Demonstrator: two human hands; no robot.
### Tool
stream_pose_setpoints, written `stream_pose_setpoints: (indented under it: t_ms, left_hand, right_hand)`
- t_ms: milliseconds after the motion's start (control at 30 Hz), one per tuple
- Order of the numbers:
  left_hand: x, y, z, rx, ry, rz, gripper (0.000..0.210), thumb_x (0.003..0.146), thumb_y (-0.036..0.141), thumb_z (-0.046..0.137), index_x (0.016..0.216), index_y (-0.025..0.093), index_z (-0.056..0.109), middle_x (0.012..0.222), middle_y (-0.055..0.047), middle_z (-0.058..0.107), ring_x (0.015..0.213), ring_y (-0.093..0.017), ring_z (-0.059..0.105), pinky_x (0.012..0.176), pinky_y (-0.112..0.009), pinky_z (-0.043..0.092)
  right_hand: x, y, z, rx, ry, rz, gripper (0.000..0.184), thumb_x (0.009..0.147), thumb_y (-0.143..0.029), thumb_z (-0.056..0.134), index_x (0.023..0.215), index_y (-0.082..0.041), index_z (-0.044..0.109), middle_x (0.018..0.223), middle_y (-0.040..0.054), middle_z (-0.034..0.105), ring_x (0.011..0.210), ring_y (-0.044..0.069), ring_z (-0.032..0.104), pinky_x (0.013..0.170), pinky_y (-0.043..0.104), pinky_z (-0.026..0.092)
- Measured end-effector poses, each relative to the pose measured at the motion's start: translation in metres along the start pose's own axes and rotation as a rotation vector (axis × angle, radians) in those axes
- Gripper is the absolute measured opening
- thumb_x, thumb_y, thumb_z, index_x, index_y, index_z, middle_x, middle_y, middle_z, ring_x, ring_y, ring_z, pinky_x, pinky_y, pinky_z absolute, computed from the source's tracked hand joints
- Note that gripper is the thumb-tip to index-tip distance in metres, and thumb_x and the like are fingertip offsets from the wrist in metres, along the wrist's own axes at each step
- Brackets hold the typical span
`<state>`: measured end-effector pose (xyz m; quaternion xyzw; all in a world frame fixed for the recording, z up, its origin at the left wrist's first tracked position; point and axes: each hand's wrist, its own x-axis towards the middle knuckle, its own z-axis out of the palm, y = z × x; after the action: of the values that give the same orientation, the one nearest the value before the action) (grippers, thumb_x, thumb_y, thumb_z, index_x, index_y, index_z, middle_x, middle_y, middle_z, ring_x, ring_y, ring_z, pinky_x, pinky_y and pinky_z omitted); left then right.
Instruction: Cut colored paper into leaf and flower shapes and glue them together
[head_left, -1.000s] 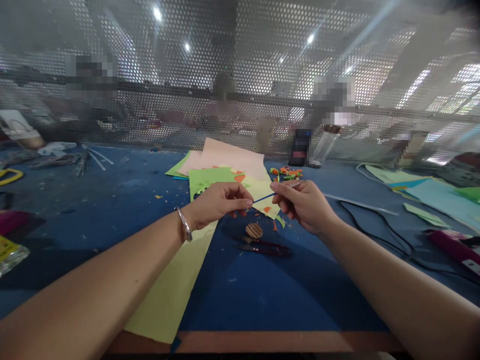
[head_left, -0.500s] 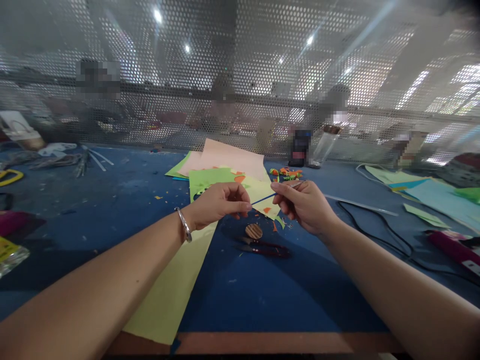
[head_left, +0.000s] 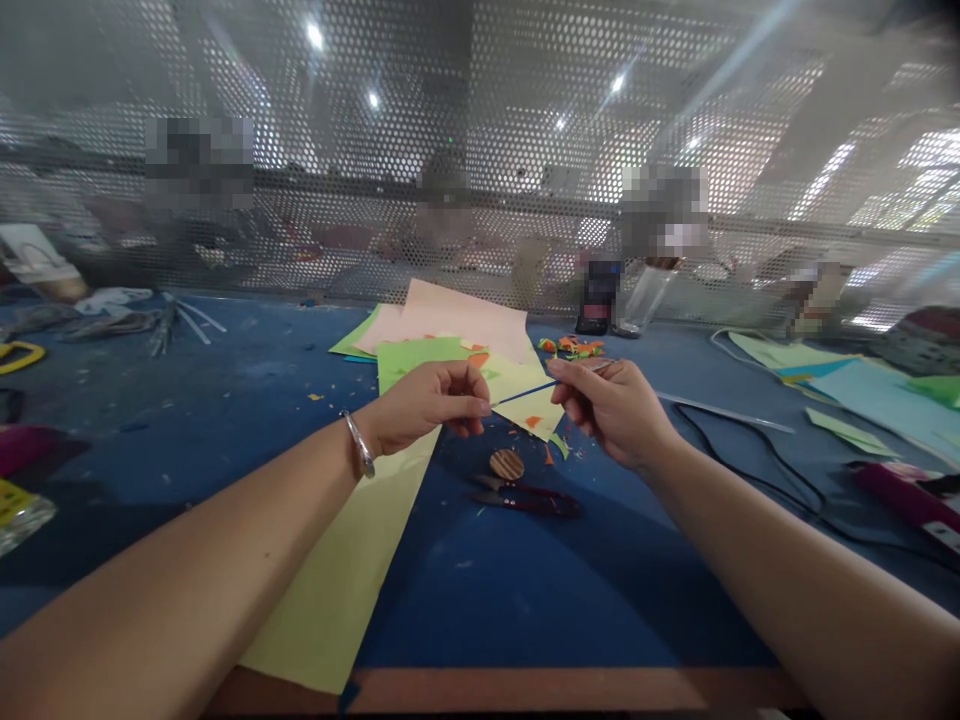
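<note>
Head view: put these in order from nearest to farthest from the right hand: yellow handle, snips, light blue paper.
From the right hand:
1. Snips, on the table just in front of the wearer.
2. Light blue paper, off to the right.
3. Yellow handle, at the far left edge.

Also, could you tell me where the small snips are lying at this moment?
In the head view, the snips lie on the blue table, slightly right of centre, just below the striped round piece.

Left wrist (head_left: 373, 437): narrow, shiny, silver-coloured bangle (head_left: 358, 445). Forearms (head_left: 247, 540) and hands (head_left: 427, 402) bare.
</note>
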<state>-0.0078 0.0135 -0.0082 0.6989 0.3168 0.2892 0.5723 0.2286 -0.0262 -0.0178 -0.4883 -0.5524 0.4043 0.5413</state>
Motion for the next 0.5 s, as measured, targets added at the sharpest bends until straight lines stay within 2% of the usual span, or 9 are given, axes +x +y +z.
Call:
stream_pose_setpoints:
  t_ms: [167, 300, 500]
  left_hand:
    - [0.001, -0.001, -0.006, -0.086, 0.005, -0.023, 0.016, 0.079, 0.02, 0.078, 0.083, 0.015, 0.063, 0.072, 0.001, 0.066, 0.066, -0.009, 0.063, 0.064, -0.021, 0.051]
    - [0.003, -0.003, -0.011, -0.181, 0.058, -0.085, 0.015, 0.078, 0.019, 0.078, 0.083, 0.015, 0.064, 0.075, 0.0, 0.069, 0.07, -0.009, 0.066, 0.069, -0.02, 0.051]
    - [0.006, -0.004, -0.014, -0.286, 0.137, -0.189, 0.008, 0.082, 0.016, 0.073, 0.088, 0.013, 0.069, 0.089, -0.003, 0.074, 0.087, -0.012, 0.072, 0.084, -0.023, 0.054]
  right_hand:
    - [0.001, -0.002, 0.0, 0.037, 0.068, 0.014, 0.041, 0.083, -0.045, 0.072, 0.055, -0.015, 0.065, 0.038, -0.0031, 0.05, 0.028, 0.004, 0.036, 0.028, 0.017, 0.023]
    - [0.002, -0.004, -0.001, 0.079, 0.138, 0.013, 0.038, 0.081, -0.04, 0.071, 0.052, -0.016, 0.064, 0.036, -0.0028, 0.048, 0.029, 0.005, 0.035, 0.029, 0.02, 0.021]
    - [0.005, -0.002, -0.003, 0.042, 0.17, -0.011, 0.037, 0.081, -0.04, 0.069, 0.051, -0.018, 0.062, 0.036, -0.0027, 0.047, 0.031, 0.007, 0.035, 0.029, 0.022, 0.021]
